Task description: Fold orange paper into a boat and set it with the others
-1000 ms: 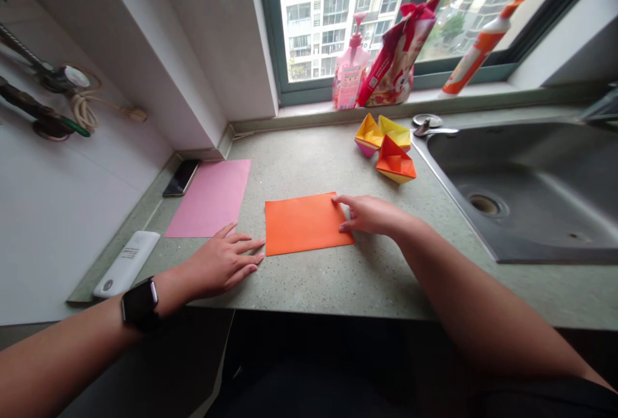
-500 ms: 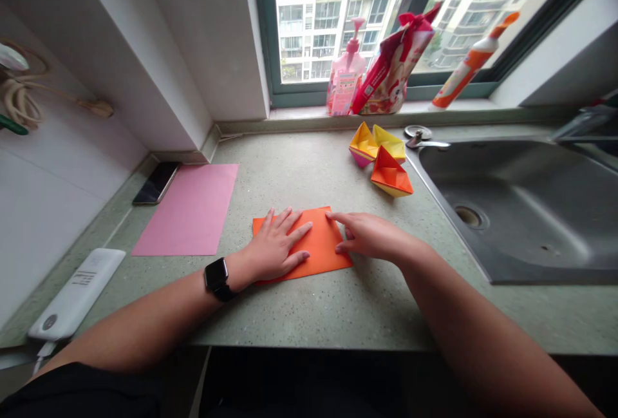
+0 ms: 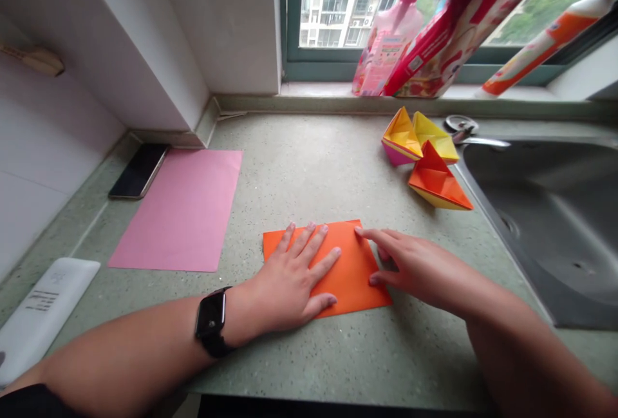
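Note:
A sheet of orange paper (image 3: 350, 266), seemingly folded, lies flat on the speckled counter in front of me. My left hand (image 3: 290, 279) is spread open and rests flat across the paper's left half, covering part of it. At the right edge, my right hand (image 3: 410, 266) touches the paper with its index fingertip near the far corner and its thumb lower down. The index finger and thumb are apart, and the other fingers curl under, partly hidden. Nothing shows between them.
Pink paper (image 3: 181, 212) lies to the left beside a black phone (image 3: 139, 172); a white power bank (image 3: 46, 315) is nearer me. Several folded paper boats (image 3: 440, 180) stand by the sink (image 3: 574, 212). A pump bottle (image 3: 389, 44) and other packages line the windowsill.
My view has moved closer and lower, so everything looks larger. Both hands keep about the same places on the orange paper.

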`<act>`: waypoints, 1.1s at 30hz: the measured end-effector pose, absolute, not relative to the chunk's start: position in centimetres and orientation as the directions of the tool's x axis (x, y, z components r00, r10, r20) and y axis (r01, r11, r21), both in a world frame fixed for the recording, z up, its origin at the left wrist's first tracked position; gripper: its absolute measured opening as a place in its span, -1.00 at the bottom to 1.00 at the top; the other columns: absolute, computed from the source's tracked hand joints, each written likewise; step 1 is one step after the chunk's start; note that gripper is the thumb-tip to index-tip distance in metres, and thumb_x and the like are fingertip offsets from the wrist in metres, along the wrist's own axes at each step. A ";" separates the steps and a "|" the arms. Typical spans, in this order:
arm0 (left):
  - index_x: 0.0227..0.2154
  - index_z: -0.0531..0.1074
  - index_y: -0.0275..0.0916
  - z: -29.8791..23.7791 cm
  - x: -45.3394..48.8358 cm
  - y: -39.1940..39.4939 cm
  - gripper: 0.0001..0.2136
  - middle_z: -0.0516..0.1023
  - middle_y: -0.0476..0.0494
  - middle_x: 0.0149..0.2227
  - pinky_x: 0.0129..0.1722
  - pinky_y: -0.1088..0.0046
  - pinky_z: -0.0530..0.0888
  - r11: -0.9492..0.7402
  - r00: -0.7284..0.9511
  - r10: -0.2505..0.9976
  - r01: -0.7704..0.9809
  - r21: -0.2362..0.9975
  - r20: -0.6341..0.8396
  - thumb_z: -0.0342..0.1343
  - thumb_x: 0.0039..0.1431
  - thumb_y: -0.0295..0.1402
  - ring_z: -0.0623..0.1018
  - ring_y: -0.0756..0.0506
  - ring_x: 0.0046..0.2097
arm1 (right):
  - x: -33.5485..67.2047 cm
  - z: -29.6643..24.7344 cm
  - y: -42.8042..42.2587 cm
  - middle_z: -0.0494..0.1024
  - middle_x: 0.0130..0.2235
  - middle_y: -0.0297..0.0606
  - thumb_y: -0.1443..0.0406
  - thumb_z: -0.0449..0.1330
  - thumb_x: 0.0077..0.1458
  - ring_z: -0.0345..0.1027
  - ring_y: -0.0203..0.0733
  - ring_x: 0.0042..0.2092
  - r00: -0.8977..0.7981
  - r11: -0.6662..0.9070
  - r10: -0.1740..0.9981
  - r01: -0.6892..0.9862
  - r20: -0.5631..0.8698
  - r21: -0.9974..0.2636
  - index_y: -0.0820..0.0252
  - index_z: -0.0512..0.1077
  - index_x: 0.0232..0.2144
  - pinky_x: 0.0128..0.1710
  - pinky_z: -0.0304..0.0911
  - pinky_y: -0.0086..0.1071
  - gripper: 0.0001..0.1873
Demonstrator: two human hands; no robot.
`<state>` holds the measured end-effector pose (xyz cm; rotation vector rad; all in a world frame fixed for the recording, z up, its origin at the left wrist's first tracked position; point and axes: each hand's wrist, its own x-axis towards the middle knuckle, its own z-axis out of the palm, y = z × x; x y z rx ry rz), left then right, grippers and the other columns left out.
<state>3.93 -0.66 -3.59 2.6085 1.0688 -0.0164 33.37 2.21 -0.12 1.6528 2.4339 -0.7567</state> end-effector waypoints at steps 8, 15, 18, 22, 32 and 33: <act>0.59 0.03 -0.12 -3.9 4.2 -0.8 -0.23 -0.25 -0.38 0.65 0.58 -0.17 -0.04 -0.650 0.712 0.688 0.690 0.317 -0.139 -0.03 0.52 0.18 -0.09 -0.48 0.63 | 33.5 -0.5 2.3 0.65 -0.20 -0.22 0.16 0.38 0.18 0.55 -0.03 -0.22 -0.415 0.302 0.849 0.889 -0.328 -0.344 0.06 0.39 0.42 -0.18 0.43 -0.21 -0.22; 0.59 0.05 -0.02 -3.7 4.2 -0.7 -0.27 -0.16 -0.30 0.65 0.51 -0.48 -0.23 -0.642 0.702 0.705 0.694 0.326 -0.106 -0.11 0.52 0.20 -0.06 -0.48 0.63 | 32.4 -0.5 2.2 0.69 -0.20 -0.19 0.07 0.33 0.26 0.58 -0.02 -0.25 -0.445 0.365 0.865 0.875 -0.231 -0.318 -0.05 0.41 0.43 -0.21 0.45 -0.21 -0.28; 0.58 0.07 0.06 -3.6 4.2 -0.8 -0.28 -0.12 -0.22 0.65 0.45 -0.61 -0.28 -0.619 0.681 0.723 0.713 0.330 -0.116 -0.13 0.50 0.23 -0.08 -0.53 0.63 | 32.0 -0.7 2.2 0.71 -0.16 -0.16 0.07 0.39 0.21 0.60 0.00 -0.22 -0.450 0.377 0.861 0.877 -0.237 -0.299 -0.04 0.42 0.42 -0.19 0.47 -0.20 -0.24; 0.57 0.09 0.14 -3.8 4.4 -1.0 -0.23 -0.05 -0.12 0.64 0.35 -0.76 -0.37 -0.554 0.616 0.778 0.765 0.329 -0.122 -0.11 0.44 0.32 -0.15 -0.66 0.61 | 32.0 -1.2 2.2 0.70 -0.18 -0.20 0.07 0.42 0.17 0.60 0.00 -0.22 -0.423 0.353 0.869 0.894 -0.257 -0.277 -0.07 0.42 0.43 -0.20 0.46 -0.22 -0.20; 0.56 0.13 0.17 -4.1 4.5 -1.3 -0.18 0.01 -0.09 0.63 0.34 -0.79 -0.37 -0.511 0.568 0.815 0.798 0.320 -0.112 -0.09 0.36 0.39 -0.18 -0.73 0.59 | 32.1 -1.2 2.2 0.68 -0.24 -0.22 0.05 0.39 0.21 0.58 -0.04 -0.28 -0.439 0.374 0.867 0.885 -0.235 -0.276 -0.07 0.42 0.42 -0.24 0.43 -0.25 -0.24; 0.56 0.13 0.17 -4.0 4.5 -1.3 -0.18 0.01 -0.08 0.63 0.34 -0.78 -0.37 -0.512 0.568 0.816 0.796 0.322 -0.108 -0.08 0.36 0.39 -0.17 -0.74 0.59 | 32.1 -1.2 2.2 0.68 -0.23 -0.22 0.04 0.39 0.21 0.58 -0.03 -0.27 -0.437 0.370 0.867 0.887 -0.242 -0.275 -0.07 0.42 0.42 -0.24 0.43 -0.24 -0.24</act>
